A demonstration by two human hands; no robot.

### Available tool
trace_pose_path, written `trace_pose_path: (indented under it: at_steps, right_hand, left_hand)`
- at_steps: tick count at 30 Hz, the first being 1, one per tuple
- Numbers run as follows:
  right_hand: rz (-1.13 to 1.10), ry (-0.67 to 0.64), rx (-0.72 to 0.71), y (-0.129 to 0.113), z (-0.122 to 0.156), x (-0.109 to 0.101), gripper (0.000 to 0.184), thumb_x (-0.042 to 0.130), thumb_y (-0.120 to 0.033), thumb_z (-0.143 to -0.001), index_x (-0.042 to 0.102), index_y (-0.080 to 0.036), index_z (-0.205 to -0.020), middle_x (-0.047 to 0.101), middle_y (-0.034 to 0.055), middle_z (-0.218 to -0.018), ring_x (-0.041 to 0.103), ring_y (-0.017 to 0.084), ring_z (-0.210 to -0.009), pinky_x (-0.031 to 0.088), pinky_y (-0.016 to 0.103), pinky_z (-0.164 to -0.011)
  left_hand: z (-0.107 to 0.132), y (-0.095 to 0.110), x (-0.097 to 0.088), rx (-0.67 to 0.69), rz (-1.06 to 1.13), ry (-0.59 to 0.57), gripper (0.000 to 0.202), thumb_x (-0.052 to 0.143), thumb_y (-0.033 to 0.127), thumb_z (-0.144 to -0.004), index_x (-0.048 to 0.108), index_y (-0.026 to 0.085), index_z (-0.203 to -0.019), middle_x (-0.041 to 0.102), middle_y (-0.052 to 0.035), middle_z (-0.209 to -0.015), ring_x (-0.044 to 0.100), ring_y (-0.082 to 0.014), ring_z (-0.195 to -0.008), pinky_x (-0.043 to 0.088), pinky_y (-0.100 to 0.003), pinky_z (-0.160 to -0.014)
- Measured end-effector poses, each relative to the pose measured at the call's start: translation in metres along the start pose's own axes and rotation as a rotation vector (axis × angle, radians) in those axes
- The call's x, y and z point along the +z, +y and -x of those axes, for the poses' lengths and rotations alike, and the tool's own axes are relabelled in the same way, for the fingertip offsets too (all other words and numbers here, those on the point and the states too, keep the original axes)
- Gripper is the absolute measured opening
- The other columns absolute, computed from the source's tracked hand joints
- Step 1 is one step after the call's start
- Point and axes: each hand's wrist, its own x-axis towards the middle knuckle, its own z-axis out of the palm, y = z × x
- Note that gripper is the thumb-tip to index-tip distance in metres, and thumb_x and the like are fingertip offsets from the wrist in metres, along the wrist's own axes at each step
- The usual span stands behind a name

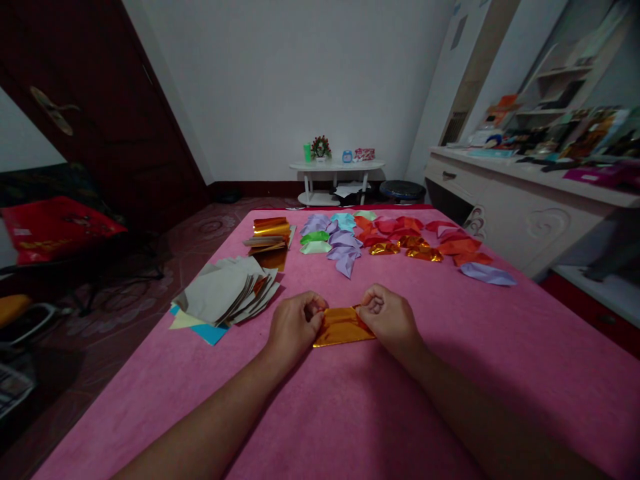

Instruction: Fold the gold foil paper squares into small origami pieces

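Note:
A folded sheet of shiny gold foil paper [345,327] lies between my two hands, near the middle of the pink-covered table [320,407]. My left hand [296,323] pinches its left upper corner between thumb and curled fingers. At the opposite corner, my right hand [390,317] grips the paper the same way. The sheet's lower edge is a straight crease facing me. Fingertips of both hands are partly hidden behind the paper and thumbs.
Left of my hands sits a fanned stack of greyish paper [225,290] over blue and yellow sheets. Behind it is a gold foil pile [270,240]. Several folded paper shapes, purple [344,250], red [393,227] and gold [424,253], spread across the far side. A dresser [530,200] stands right.

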Motion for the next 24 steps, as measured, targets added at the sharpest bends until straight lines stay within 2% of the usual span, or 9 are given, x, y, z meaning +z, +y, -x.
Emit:
trace_pose_path:
  at_steps: [3,7,9,11,14,17,21,24]
  right_hand:
    - [0.137,-0.067,-0.043,0.000,0.000,-0.002,0.005,0.059,-0.018,-0.062,0.055,-0.022,-0.062,0.057,-0.0043,-0.050,0.051,0.010,-0.044,0.032,0.019,-0.042]
    - [0.232,-0.103,-0.069,-0.001,-0.001,-0.002,0.002,0.057,-0.020,-0.065,0.056,-0.022,-0.065,0.058,-0.0036,-0.054,0.052,0.011,-0.047,0.032,0.019,-0.043]
    - [0.257,-0.101,-0.075,-0.001,-0.001,-0.002,0.002,0.056,-0.020,-0.066,0.056,-0.022,-0.065,0.058,-0.0038,-0.054,0.052,0.010,-0.047,0.032,0.019,-0.044]
    - [0.265,-0.105,-0.084,-0.001,-0.001,-0.003,0.002,0.056,-0.020,-0.066,0.057,-0.021,-0.065,0.058,-0.0038,-0.055,0.052,0.010,-0.048,0.032,0.019,-0.044]
    - [0.261,-0.111,-0.101,0.002,0.001,-0.004,0.003,0.056,-0.020,-0.067,0.056,-0.022,-0.065,0.058,-0.0036,-0.055,0.052,0.011,-0.049,0.033,0.020,-0.045]
    - [0.237,-0.114,-0.101,0.005,0.000,-0.002,0.003,0.056,-0.020,-0.067,0.056,-0.022,-0.065,0.056,-0.0039,-0.056,0.051,0.011,-0.049,0.034,0.020,-0.045]
    - [0.076,-0.100,-0.049,-0.002,-0.003,-0.002,0.003,0.057,-0.022,-0.067,0.057,-0.022,-0.070,0.055,-0.0037,-0.055,0.052,0.012,-0.049,0.038,0.021,-0.046]
    - [-0.113,-0.006,0.015,-0.014,0.016,-0.020,0.013,0.062,-0.030,-0.066,0.059,-0.022,-0.077,0.060,-0.0004,-0.063,0.058,0.016,-0.057,0.045,0.026,-0.052]
  left_hand:
    - [0.000,0.007,-0.005,0.054,-0.190,-0.036,0.014,0.058,0.013,-0.073,0.069,0.019,-0.079,0.064,-0.0013,-0.074,0.057,-0.0141,-0.067,0.040,-0.025,-0.062]
    - [-0.002,0.019,-0.010,0.224,-0.436,0.021,0.013,0.063,0.016,-0.074,0.071,0.023,-0.082,0.061,-0.0058,-0.103,0.052,-0.0242,-0.101,0.039,-0.036,-0.083]
    - [-0.004,0.022,-0.009,0.331,-0.509,-0.058,0.016,0.057,0.016,-0.081,0.069,0.022,-0.089,0.060,-0.0076,-0.105,0.051,-0.0247,-0.102,0.039,-0.037,-0.083]
    - [-0.006,0.023,-0.006,0.403,-0.517,-0.205,0.022,0.047,0.012,-0.085,0.066,0.018,-0.093,0.062,-0.0083,-0.094,0.054,-0.0218,-0.093,0.041,-0.034,-0.078]
    - [-0.011,0.021,0.000,0.378,-0.457,-0.323,0.019,0.045,0.009,-0.082,0.063,0.015,-0.086,0.061,-0.0071,-0.085,0.056,-0.0182,-0.082,0.043,-0.028,-0.072]
    - [-0.013,0.020,0.008,0.298,-0.423,-0.294,0.008,0.053,0.016,-0.081,0.061,0.016,-0.080,0.060,-0.0062,-0.085,0.057,-0.0175,-0.079,0.043,-0.027,-0.071]
    - [-0.011,0.022,0.016,0.241,-0.457,-0.218,0.011,0.054,0.025,-0.085,0.059,0.016,-0.082,0.060,-0.0065,-0.088,0.057,-0.0191,-0.082,0.043,-0.029,-0.074]
    - [-0.007,0.024,0.017,0.229,-0.471,-0.206,0.013,0.054,0.028,-0.087,0.058,0.017,-0.083,0.060,-0.0061,-0.090,0.056,-0.0185,-0.083,0.043,-0.028,-0.073]
